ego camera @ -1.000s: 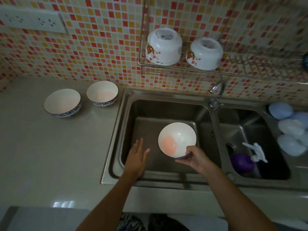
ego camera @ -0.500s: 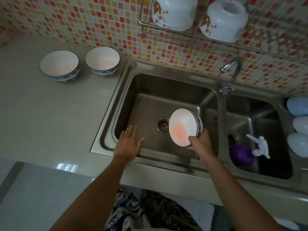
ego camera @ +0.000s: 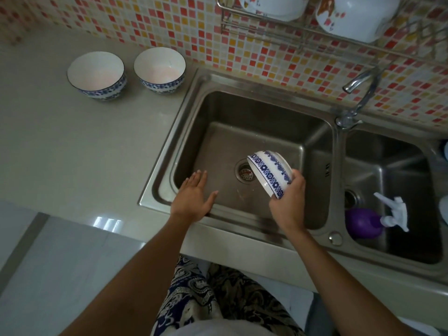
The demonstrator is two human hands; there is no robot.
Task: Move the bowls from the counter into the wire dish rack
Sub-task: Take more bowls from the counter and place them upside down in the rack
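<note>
- Right now the right hand (ego camera: 288, 204) grasps a blue-patterned bowl (ego camera: 270, 173) by its lower rim, over the left sink basin (ego camera: 218, 112).
- Held bowl is tipped hard over, mouth facing down and left toward the drain (ego camera: 245, 173); patterned outside wall faces the camera, inside not visible.
- Left hand (ego camera: 194, 198) is flat, fingers spread, holding nothing; it sits at the front-left edge of the same basin, apart from the bowl. Whether the palm touches the steel can't be told.
- Two more bowls stand upright on the counter (ego camera: 72, 146), left of the sink, near the tiled wall (ego camera: 145, 23): left counter bowl (ego camera: 96, 75) and right counter bowl (ego camera: 160, 69), just beside each other, w/ a small gap between.
- Both have white insides w/ a faint pink tint at the bottom and a blue band outside.
- Wire dish rack (ego camera: 300, 32) hangs on the wall above the sink, top right; two white bowls w/ flower prints sit in it upside down: rack bowl 1 (ego camera: 274, 6) and rack bowl 2 (ego camera: 356, 15), partly cut off by the frame edge.
- Faucet (ego camera: 358, 93) rises between the two basins, spout pointing left.
- Right basin (ego camera: 388, 146) holds a purple spray bottle (ego camera: 363, 223) w/ white trigger head, lying on its side.
</note>
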